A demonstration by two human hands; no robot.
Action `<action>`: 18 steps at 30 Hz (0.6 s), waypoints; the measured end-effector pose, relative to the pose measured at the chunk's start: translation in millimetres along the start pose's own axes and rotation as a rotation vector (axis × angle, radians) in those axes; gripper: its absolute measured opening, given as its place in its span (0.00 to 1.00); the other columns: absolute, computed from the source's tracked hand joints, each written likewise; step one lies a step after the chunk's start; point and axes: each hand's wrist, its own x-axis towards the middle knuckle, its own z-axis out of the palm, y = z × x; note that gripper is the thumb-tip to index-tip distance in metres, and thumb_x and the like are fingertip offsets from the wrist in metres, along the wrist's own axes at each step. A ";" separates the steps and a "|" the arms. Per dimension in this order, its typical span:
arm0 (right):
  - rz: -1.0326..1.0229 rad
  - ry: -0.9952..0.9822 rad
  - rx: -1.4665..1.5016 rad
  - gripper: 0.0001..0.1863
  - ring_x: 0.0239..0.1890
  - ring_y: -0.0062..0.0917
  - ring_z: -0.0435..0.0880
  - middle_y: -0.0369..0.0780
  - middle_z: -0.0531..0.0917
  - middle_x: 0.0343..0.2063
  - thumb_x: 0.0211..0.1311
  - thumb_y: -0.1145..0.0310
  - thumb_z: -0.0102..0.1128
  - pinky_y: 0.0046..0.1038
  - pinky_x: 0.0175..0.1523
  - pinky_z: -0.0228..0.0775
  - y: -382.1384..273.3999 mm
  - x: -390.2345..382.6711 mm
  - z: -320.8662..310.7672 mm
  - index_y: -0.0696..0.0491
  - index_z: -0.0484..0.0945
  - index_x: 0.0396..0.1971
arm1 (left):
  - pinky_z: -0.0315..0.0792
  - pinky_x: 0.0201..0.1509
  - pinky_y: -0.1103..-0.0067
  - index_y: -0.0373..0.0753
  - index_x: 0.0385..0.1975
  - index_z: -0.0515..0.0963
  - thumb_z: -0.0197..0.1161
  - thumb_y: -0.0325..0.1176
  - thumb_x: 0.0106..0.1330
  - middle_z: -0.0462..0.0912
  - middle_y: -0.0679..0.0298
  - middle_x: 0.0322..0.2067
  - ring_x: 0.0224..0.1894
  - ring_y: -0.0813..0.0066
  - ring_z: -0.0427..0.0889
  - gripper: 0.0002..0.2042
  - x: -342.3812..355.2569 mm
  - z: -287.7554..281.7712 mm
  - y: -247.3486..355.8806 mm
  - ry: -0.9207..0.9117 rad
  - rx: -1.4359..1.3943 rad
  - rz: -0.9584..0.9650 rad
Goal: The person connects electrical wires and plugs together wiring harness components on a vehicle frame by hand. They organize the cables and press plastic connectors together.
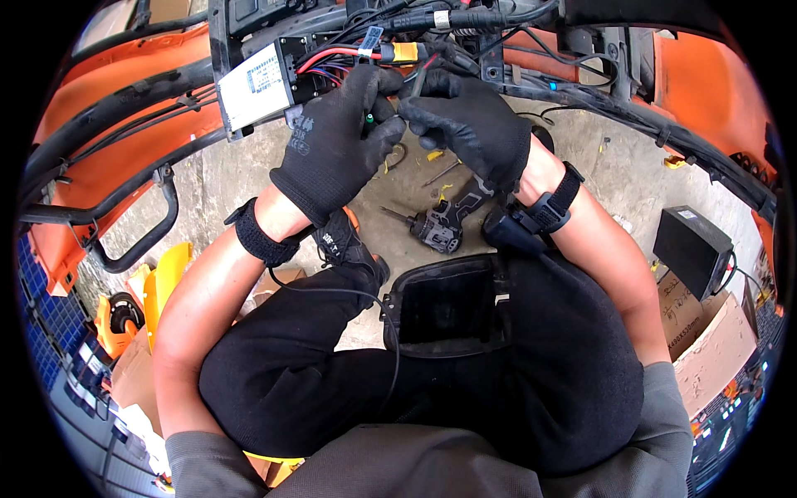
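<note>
Both my hands wear black work gloves and meet below the wiring of an orange vehicle frame. My left hand (340,141) is closed, thumb and fingers pinched together, with a small green tip (369,119) showing between them; what it belongs to is hidden. Beside it, my right hand (477,129) is closed around a slim grey piece (419,81) with red by its upper end; its kind I cannot make out. Just above the hands run thick red wires (336,55) into a yellow connector (404,53). They come from a silver-and-black controller box (259,85) next to my left hand.
A cordless drill (440,226) and a screwdriver (442,172) lie on the concrete below my hands. Between my legs stands an open black bin (448,347). At right are a black box (693,251) and a cardboard carton (712,353). Black frame tubes (124,104) cross the far side.
</note>
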 end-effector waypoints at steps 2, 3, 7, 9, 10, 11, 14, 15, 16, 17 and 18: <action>0.000 -0.019 0.006 0.13 0.28 0.13 0.75 0.32 0.80 0.29 0.67 0.63 0.66 0.17 0.33 0.68 2.1 -0.4 -0.9 0.58 0.82 0.42 | 0.79 0.41 0.74 0.36 0.53 0.72 0.67 0.24 0.63 0.84 0.57 0.35 0.34 0.67 0.87 0.19 -0.6 -0.2 0.6 -0.005 -0.048 0.022; 0.000 -0.029 0.008 0.14 0.29 0.11 0.74 0.31 0.79 0.29 0.68 0.61 0.65 0.16 0.34 0.65 2.8 -0.4 -1.1 0.58 0.81 0.43 | 0.79 0.42 0.74 0.35 0.54 0.71 0.66 0.24 0.64 0.83 0.57 0.36 0.35 0.68 0.87 0.19 -2.2 -1.1 2.2 -0.009 -0.101 0.027; -0.048 -0.019 0.027 0.12 0.28 0.12 0.73 0.31 0.77 0.27 0.69 0.63 0.64 0.18 0.34 0.65 3.0 -3.4 -0.9 0.58 0.81 0.41 | 0.80 0.44 0.75 0.33 0.55 0.68 0.62 0.27 0.68 0.82 0.57 0.40 0.40 0.72 0.85 0.18 -7.9 -4.9 -6.5 -0.003 -0.263 0.091; -0.078 -0.060 0.086 0.11 0.28 0.12 0.73 0.31 0.77 0.26 0.69 0.64 0.64 0.19 0.34 0.65 6.9 -4.0 -5.1 0.57 0.80 0.39 | 0.75 0.52 0.78 0.32 0.58 0.70 0.54 0.27 0.74 0.81 0.59 0.46 0.46 0.76 0.81 0.15 -11.5 -12.5 -5.3 -0.086 -0.392 -0.053; -0.072 -0.064 0.111 0.11 0.29 0.14 0.75 0.32 0.78 0.27 0.68 0.65 0.65 0.19 0.35 0.68 6.5 -4.0 -5.5 0.58 0.81 0.40 | 0.75 0.51 0.78 0.32 0.57 0.72 0.53 0.28 0.75 0.82 0.59 0.45 0.45 0.77 0.81 0.15 -11.3 -14.3 -7.4 -0.091 -0.392 -0.055; -0.066 -0.069 0.136 0.12 0.30 0.15 0.77 0.34 0.80 0.29 0.67 0.65 0.65 0.20 0.36 0.71 5.6 -3.9 -6.1 0.59 0.81 0.42 | 0.75 0.51 0.78 0.31 0.57 0.73 0.52 0.28 0.75 0.82 0.60 0.44 0.45 0.77 0.82 0.14 -10.9 -15.5 -8.5 -0.096 -0.392 -0.057; -0.080 -0.105 0.224 0.13 0.32 0.17 0.79 0.36 0.81 0.32 0.67 0.66 0.66 0.21 0.38 0.74 5.2 -3.6 -7.6 0.59 0.81 0.44 | 0.77 0.45 0.76 0.35 0.50 0.78 0.54 0.27 0.75 0.82 0.60 0.37 0.40 0.73 0.84 0.10 -10.2 -18.7 -1.5 -0.114 -0.286 -0.075; -0.090 -0.122 0.255 0.13 0.33 0.17 0.79 0.36 0.81 0.32 0.68 0.65 0.66 0.21 0.38 0.74 6.1 -3.4 -8.1 0.59 0.81 0.45 | 0.77 0.45 0.74 0.35 0.51 0.78 0.55 0.29 0.75 0.83 0.58 0.37 0.39 0.70 0.84 0.10 -10.5 -19.2 -4.1 -0.109 -0.194 -0.051; -0.102 -0.128 0.283 0.13 0.33 0.17 0.79 0.36 0.81 0.32 0.68 0.66 0.65 0.21 0.38 0.74 7.2 -3.2 -8.4 0.59 0.81 0.45 | 0.77 0.44 0.73 0.36 0.52 0.78 0.56 0.30 0.75 0.83 0.57 0.37 0.39 0.68 0.85 0.11 -11.2 -20.0 -8.4 -0.104 -0.104 -0.026; -0.113 -0.136 0.312 0.13 0.32 0.17 0.79 0.36 0.81 0.32 0.69 0.66 0.65 0.21 0.38 0.75 8.4 -2.6 -7.9 0.59 0.81 0.45 | 0.77 0.44 0.72 0.37 0.53 0.79 0.57 0.31 0.74 0.83 0.56 0.37 0.38 0.65 0.85 0.12 -11.7 -20.2 -12.0 -0.097 -0.014 0.000; -0.125 -0.144 0.340 0.13 0.32 0.17 0.79 0.36 0.81 0.32 0.69 0.66 0.64 0.21 0.38 0.75 9.6 -2.1 -7.7 0.59 0.81 0.46 | 0.76 0.42 0.74 0.37 0.54 0.78 0.56 0.30 0.74 0.83 0.57 0.36 0.36 0.69 0.83 0.13 -12.0 -19.6 -14.2 -0.094 0.022 0.041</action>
